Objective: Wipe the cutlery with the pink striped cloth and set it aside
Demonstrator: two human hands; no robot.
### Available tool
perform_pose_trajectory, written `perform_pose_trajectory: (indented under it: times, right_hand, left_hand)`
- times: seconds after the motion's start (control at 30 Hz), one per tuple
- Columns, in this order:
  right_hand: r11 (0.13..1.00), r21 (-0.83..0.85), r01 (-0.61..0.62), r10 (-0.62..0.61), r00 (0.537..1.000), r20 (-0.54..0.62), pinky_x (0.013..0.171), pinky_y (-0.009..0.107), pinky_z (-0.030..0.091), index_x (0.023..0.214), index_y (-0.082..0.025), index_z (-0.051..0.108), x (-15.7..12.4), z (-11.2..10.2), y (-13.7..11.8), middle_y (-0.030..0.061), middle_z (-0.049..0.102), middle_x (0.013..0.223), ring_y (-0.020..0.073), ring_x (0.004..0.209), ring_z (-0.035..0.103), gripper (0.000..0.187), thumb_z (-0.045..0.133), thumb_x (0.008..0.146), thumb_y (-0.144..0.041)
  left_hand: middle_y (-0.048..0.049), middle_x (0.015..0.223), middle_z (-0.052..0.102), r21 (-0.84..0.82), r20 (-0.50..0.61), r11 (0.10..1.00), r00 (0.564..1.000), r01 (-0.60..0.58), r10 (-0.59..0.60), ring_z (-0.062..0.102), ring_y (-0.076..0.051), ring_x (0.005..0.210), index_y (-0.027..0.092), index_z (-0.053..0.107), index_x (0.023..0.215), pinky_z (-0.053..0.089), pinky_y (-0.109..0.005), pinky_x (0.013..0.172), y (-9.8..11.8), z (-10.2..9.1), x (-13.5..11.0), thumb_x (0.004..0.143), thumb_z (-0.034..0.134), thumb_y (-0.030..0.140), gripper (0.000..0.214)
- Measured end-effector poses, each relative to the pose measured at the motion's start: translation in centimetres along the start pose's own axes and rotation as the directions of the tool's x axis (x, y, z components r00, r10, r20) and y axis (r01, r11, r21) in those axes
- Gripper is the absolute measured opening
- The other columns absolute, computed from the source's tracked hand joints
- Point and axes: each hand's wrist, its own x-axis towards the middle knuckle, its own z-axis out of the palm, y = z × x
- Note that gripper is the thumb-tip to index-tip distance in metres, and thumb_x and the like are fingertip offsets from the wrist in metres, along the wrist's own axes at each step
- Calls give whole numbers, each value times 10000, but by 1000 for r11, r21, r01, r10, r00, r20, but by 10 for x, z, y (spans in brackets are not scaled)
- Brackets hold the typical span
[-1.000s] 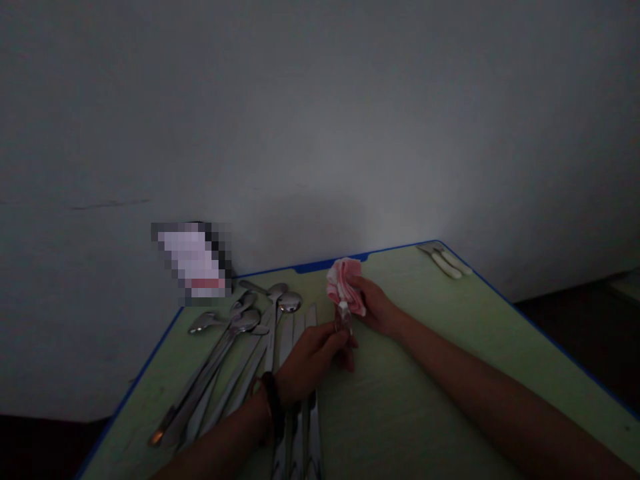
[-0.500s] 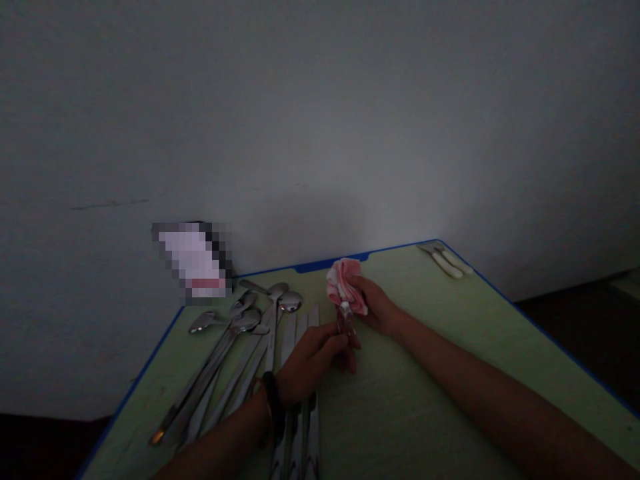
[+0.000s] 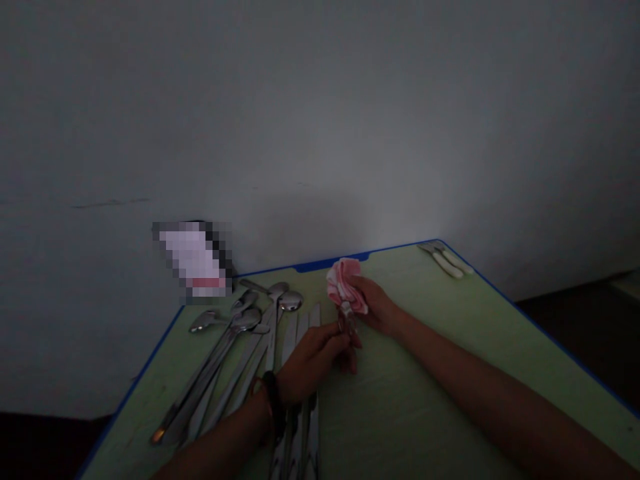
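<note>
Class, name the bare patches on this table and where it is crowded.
Bare: table between the right forearm and the white-handled utensils, and the strip between both forearms. Crowded: left side, with steel cutlery around the left hand.

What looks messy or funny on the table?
Nothing is spilled or broken. The spoons lie crisscrossed in a heap at the left, and two white-handled pieces sit alone at the far right corner. The right hand holds a cloth, the left hand a small utensil.

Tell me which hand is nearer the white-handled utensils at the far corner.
Right. The right hand, gripping a pink cloth, is left of the white-handled utensils; the left hand lies farther left.
</note>
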Motion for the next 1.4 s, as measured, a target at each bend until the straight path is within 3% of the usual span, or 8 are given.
perform_pose_trajectory:
  times: [0.23,0.43,0.83,1.03,1.23,1.4]
  right_hand:
    - [999,-35,2,-2,1000,-4,454,205,394,744,-111,609,0,-1,1,28,628,610,98,488,539,340,679,657,-432]
    - [999,-30,10,-10,1000,-6,452,194,399,708,-119,604,-2,1,-1,13,612,587,91,484,537,307,692,648,-408]
    - [1000,-12,2,-1,999,47,448,183,396,762,-127,627,4,-6,4,17,628,610,90,497,542,293,618,729,-418]
    - [1000,-23,21,-20,998,55,471,187,405,761,-113,624,-2,-1,1,29,639,642,94,527,553,329,679,674,-425]
    - [993,-100,70,-62,995,80,475,196,395,781,-129,609,-8,0,0,3,614,626,85,518,521,332,740,630,-394]
    - [989,-122,82,-69,991,113,465,198,396,803,-130,610,-6,-4,3,8,620,643,88,519,517,354,748,616,-398]
  left_hand:
    - [-28,604,643,-47,-15,999,1000,20,-21,547,-125,570,127,600,828,427,-235,579,2,2,0,907,353,401,377]
    - [-34,577,655,4,-24,1000,999,31,-31,552,-128,557,123,616,781,421,-234,573,0,2,2,903,353,368,380]
    - [-53,554,659,-77,-21,996,999,47,-49,563,-153,549,113,628,758,418,-258,573,5,3,-1,878,317,378,426]
    - [-58,560,663,-58,-22,997,999,41,-42,555,-151,550,107,637,761,401,-250,562,4,2,-1,876,306,355,429]
    - [-26,564,623,-132,-133,991,990,37,-54,513,-127,501,119,613,796,378,-238,512,-3,0,3,872,345,392,389]
    - [-13,552,605,-134,-177,987,978,83,-107,498,-118,478,134,587,769,372,-233,499,3,2,5,874,340,461,424]
